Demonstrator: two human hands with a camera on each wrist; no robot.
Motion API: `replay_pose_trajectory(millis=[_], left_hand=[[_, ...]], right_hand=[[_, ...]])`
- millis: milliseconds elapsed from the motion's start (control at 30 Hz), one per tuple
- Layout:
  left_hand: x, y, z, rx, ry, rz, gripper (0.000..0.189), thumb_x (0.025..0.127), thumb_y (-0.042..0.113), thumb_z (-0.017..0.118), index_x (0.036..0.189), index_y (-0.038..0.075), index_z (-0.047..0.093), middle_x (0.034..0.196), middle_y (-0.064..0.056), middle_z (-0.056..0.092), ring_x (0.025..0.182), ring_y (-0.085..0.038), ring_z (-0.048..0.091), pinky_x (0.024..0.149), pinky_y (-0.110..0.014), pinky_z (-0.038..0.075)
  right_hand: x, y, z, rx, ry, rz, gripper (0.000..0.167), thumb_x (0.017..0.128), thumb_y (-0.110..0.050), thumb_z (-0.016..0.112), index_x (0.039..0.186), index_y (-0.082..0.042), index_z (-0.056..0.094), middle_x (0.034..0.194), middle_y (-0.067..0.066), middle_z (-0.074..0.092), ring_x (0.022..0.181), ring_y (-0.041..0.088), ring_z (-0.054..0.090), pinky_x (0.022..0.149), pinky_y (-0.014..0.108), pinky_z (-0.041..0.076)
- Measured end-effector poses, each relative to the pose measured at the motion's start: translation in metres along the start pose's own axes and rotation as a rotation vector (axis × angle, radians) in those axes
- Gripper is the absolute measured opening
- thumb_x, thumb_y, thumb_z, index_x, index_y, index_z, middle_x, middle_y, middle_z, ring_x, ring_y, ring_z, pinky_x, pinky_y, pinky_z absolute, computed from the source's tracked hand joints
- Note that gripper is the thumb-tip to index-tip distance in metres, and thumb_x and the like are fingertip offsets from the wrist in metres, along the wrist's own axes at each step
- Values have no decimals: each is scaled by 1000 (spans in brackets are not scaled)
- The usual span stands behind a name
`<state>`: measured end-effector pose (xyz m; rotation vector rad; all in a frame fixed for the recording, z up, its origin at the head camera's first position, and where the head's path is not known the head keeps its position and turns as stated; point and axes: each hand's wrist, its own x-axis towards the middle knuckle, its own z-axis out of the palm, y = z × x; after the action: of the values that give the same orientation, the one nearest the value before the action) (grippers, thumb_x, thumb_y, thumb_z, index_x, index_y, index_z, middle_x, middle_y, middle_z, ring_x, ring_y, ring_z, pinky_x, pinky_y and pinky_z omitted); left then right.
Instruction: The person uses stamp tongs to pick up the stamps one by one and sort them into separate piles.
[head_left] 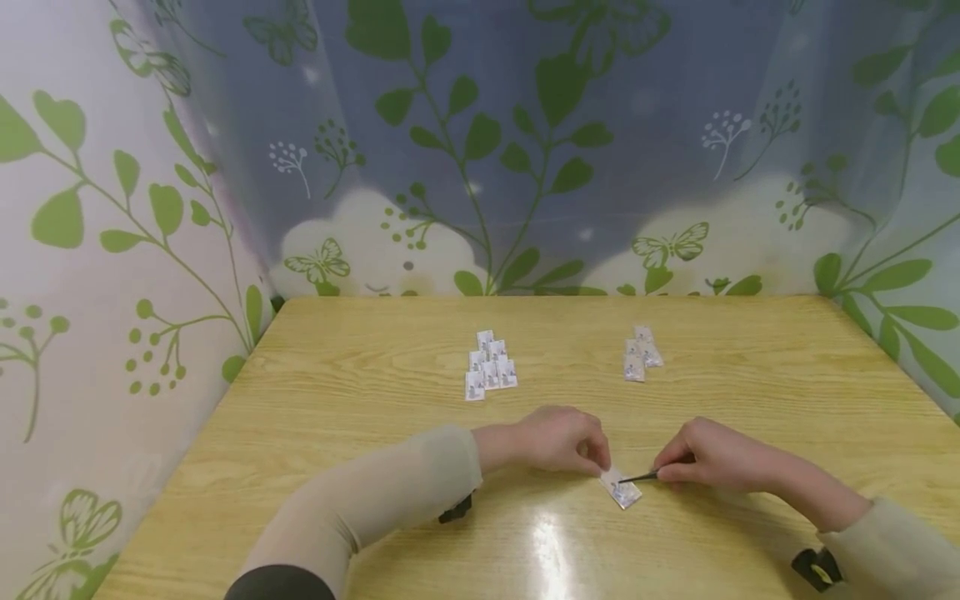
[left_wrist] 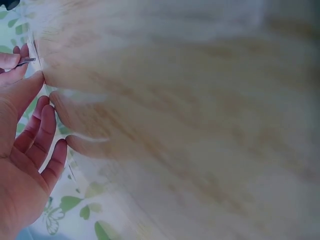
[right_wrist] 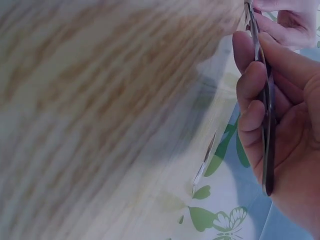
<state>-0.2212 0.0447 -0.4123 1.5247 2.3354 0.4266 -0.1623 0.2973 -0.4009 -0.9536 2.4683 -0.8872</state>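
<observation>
A small white packet (head_left: 621, 488) with a grey print and a shiny surface lies on the table below my hands. The fingertips of my left hand (head_left: 558, 439) touch its upper corner; in the left wrist view that hand's fingers (left_wrist: 44, 132) are spread and rest on the tabletop. My right hand (head_left: 720, 457) grips a pair of dark tweezers (right_wrist: 268, 115) between thumb and fingers. The tweezers' tips lie over the packet's middle in the head view. Whether they pinch anything is too small to tell.
On the wood-grain table (head_left: 360, 350) a cluster of several white packets (head_left: 491, 373) lies at back centre. A smaller cluster of pinkish packets (head_left: 633, 367) lies to its right. A leaf-patterned curtain (head_left: 480, 192) hangs behind the table's far edge.
</observation>
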Motion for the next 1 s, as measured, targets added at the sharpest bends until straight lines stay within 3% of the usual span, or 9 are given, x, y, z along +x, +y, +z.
replay_pose_trajectory(millis=[267,433,667,900,1000], left_hand=[[-5,-6,-1,-55,47,19,11,92,26,68,100,22,74,89,17,60,79,5,53,72,-13,41],[-16,-12,-9,-110,106,-19,12,92,27,68,101,21,73,89,17,60,80,3,54,73,-15,42],[-27,-26,-14,-107,179,-82,9,92,27,69,98,22,73,91,16,60,77,0,54,67,-16,44],[-29,-34,-12,-98,159,-100,8,90,24,71,97,22,73,90,17,61,77,0,54,69,-16,44],[-29,-37,-11,-77,139,-97,8,89,23,71,97,21,73,91,16,61,79,2,55,71,-15,44]], right_hand=[[1,-3,-3,-56,24,-42,17,95,-17,63,79,-17,70,65,-17,56,56,-4,39,49,20,37],[7,-4,-11,-78,50,-58,20,96,-17,62,77,-17,68,65,-15,56,56,-3,39,50,21,37],[30,-6,-11,-97,76,-23,22,97,-19,61,76,-18,68,63,-14,53,54,-2,39,52,22,39],[49,-7,-10,-109,95,12,15,95,-16,63,83,-13,72,61,-11,55,54,0,40,53,22,38],[54,-5,-8,-128,95,3,17,95,-15,64,80,-14,71,59,-11,54,53,0,39,53,22,38]])
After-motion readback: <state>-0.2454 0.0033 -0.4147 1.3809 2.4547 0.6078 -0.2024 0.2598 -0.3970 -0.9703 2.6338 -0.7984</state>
